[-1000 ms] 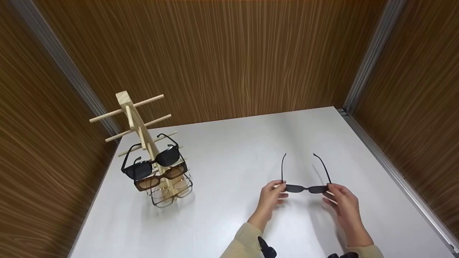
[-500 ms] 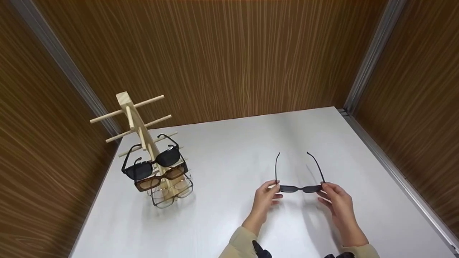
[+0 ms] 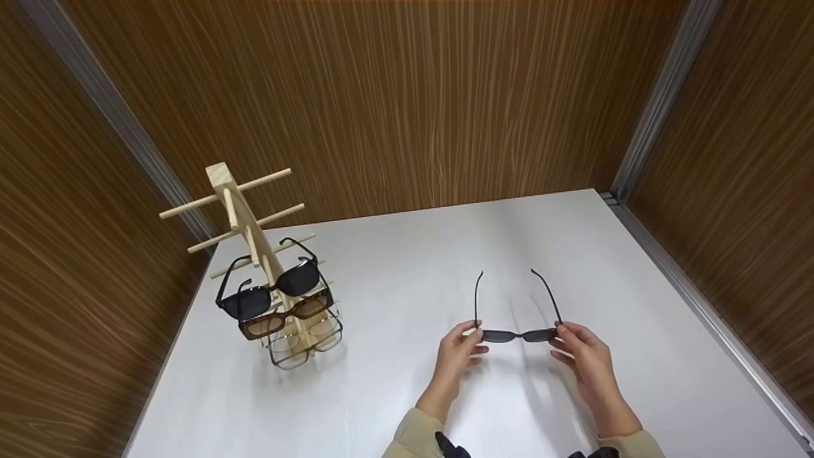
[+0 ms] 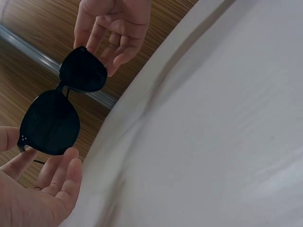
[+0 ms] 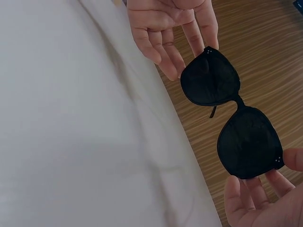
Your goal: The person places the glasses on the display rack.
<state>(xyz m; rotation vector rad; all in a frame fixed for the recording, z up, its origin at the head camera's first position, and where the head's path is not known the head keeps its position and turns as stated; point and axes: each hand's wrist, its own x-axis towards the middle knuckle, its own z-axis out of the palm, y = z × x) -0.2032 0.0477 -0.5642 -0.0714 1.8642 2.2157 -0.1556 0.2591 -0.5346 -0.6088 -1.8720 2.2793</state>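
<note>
Black sunglasses (image 3: 499, 336) with dark lenses are held between my two hands above the white table, temples unfolded and pointing away from me. My left hand (image 3: 453, 359) pinches the left hinge corner between thumb and fingers. At the opposite corner, my right hand (image 3: 588, 362) pinches the frame the same way. Both wrist views show the lenses (image 4: 50, 122) from the front, with small pale dots at the outer corners. In the right wrist view the near lens (image 5: 251, 142) sits just above curved fingertips.
A wooden display stand (image 3: 219, 177) with crosswise pegs rises at the left. On it hang black sunglasses (image 3: 297, 278), brown tortoiseshell sunglasses (image 3: 264, 326) and clear-lens glasses (image 3: 292, 361) lower down. Wood-grain panels (image 3: 407, 108) enclose the white table (image 3: 394, 280) at back and sides.
Both hands have moved steadily left with the sunglasses, keeping their grip at both corners. The stand and the glasses on it have stayed put.
</note>
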